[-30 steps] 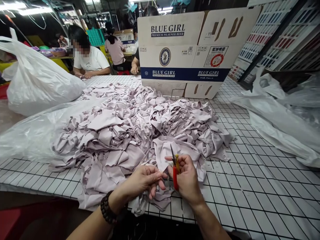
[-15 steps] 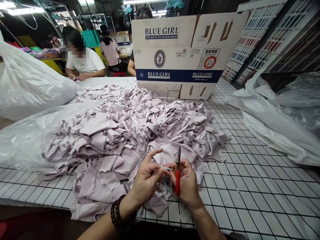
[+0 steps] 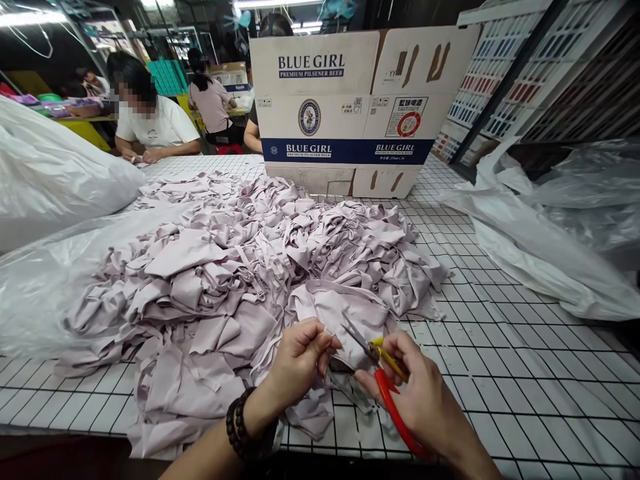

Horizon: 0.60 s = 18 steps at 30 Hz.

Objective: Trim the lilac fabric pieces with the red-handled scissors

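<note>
Hands apart, I sit at the counter (image 3: 505,380). Far to the left is a big white bag (image 3: 60,173). Next comes a messy heap of pale pink cloth (image 3: 200,287), spread out past my hands. My left hand (image 3: 303,363) has a dark bead band (image 3: 239,423) at the wrist. Its fingertips are squeezed on what looks like a white bit (image 3: 327,331), too small for me to name. To its right are the scissors (image 3: 373,350), over a flat piece of cloth (image 3: 337,303). They slant: red handle low and right, tips up and left, near my left fingers but not touching. The blades look a little apart. My right hand (image 3: 425,393) grips the handles, so it is the nearer hand.
</note>
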Tool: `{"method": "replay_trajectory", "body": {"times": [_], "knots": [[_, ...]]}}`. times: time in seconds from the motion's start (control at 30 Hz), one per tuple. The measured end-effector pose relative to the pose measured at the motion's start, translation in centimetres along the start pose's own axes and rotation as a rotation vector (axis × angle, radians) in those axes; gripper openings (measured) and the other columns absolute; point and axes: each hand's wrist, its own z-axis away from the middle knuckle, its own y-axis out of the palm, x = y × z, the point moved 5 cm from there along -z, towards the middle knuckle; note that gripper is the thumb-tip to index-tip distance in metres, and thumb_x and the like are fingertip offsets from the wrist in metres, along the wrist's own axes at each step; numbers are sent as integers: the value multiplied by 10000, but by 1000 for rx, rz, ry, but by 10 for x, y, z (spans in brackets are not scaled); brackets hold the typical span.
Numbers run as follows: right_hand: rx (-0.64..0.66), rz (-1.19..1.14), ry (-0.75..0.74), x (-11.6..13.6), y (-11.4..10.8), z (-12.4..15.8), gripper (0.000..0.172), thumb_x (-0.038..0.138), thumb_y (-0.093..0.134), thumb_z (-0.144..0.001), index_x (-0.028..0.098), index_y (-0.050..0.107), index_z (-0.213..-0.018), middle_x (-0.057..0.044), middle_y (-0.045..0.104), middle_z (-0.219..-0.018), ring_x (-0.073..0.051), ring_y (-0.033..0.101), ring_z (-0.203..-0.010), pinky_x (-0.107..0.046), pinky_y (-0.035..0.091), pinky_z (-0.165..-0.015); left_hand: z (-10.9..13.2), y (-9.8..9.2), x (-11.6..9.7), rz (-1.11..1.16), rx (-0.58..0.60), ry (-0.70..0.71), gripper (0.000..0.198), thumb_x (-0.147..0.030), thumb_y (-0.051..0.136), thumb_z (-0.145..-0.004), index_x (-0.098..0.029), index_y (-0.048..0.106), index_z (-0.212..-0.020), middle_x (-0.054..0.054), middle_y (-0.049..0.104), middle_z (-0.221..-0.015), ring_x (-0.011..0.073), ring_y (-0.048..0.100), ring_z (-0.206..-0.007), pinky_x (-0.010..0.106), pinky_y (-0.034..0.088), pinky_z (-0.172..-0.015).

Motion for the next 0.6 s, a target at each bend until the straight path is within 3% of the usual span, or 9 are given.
{"method": "replay_trajectory", "body": {"times": [0.07,0.17,0.4,0.6], "knots": [[24,240,-39,5,-3,4,423,438,756,-662,274,378,-758,78,457,-568,-145,452,-489,-257,370,-466,2,0,-2,-59,7,49,444,-551,565,-860,-138,610,-702,-21,492,-615,54,444,-392,200,357,-398],[43,417,-60,8,1,5,369,492,665,-730,276,370,-780,48,567,-622,-184,555,-533,-283,407,-497,4,1,-4,-111,38,112,416,-484,509,-913,-139,574,-690,-8,494,-689,54,483,-423,192,378,-409],[-4,524,-144,16,4,6,359,495,646,-752,275,369,-806,38,606,-661,-201,606,-567,-285,407,-508,7,1,-7,-162,96,166,309,-305,494,-931,-143,560,-676,-9,490,-678,66,506,-466,174,406,-446],[-59,581,-168,26,3,6,339,438,661,-745,273,370,-803,43,604,-651,-196,603,-546,-277,373,-490,7,0,-11,-142,106,131,300,-301,522,-908,-143,559,-656,-13,492,-660,68,518,-434,177,412,-435]]}}
